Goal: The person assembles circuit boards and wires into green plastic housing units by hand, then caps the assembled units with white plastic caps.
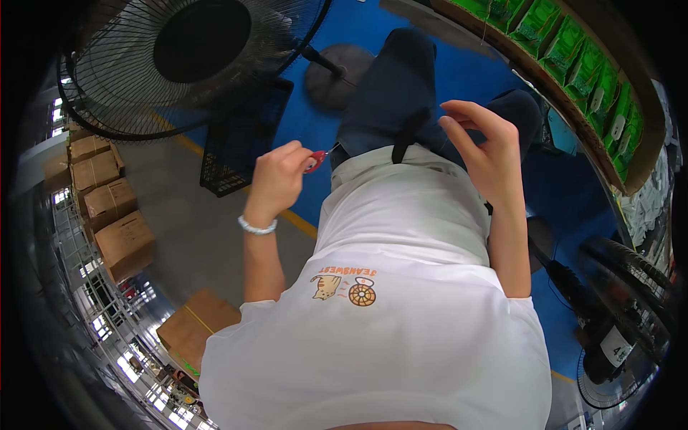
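Observation:
My left hand (pixel 276 179), with a pale bead bracelet on its wrist, is closed on a small red-handled tool (pixel 315 161). A thin metal tip points from the tool toward my lap; the fingers cover part of its handle, so its exact kind is unclear. Above my right thigh, my right hand (pixel 493 147) is raised with thumb and forefinger curved toward each other. A small gap shows between those fingertips, and I see nothing in it. Beneath both hands are my white shirt (pixel 401 215) and dark trousers (pixel 387 86).
At upper left stands a large black fan (pixel 204 39), with a black crate (pixel 240 143) beside it. A cardboard box (pixel 638 168) of green parts (pixel 573 50) borders the upper right. Brown cartons (pixel 115 204) line the left, and another fan (pixel 609 351) is at lower right.

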The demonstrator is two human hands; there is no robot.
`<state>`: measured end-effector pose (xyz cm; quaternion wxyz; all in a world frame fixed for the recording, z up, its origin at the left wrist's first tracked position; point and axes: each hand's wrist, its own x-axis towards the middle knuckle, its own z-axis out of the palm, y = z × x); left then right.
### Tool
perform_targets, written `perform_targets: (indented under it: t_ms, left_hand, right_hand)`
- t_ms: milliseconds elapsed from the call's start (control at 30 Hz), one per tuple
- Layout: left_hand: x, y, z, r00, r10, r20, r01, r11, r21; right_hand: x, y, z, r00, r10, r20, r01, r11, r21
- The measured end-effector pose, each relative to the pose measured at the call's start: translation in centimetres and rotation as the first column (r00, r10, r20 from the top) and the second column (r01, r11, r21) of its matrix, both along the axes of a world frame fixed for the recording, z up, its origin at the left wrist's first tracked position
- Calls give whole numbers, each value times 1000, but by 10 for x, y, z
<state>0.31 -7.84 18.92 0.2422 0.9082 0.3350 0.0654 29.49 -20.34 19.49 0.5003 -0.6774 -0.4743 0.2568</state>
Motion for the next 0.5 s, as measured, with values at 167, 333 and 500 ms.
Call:
perform_targets:
  t_ms: [167, 333, 500]
  left_hand:
    - [-9, 0, 70, 998, -58, 33, 59, 998, -21]
    - [-25, 4, 126, 975, -105, 198, 104, 994, 15]
    - [-22, 5, 134, 748, -69, 661, 147, 987, -62]
  right_hand:
    - [-7, 23, -30, 930, 358, -80, -367, 901, -230]
    - [-35, 50, -32, 704, 680, -207, -706, 701, -97]
    - [-58, 76, -26, 454, 858, -241, -870, 486, 89]
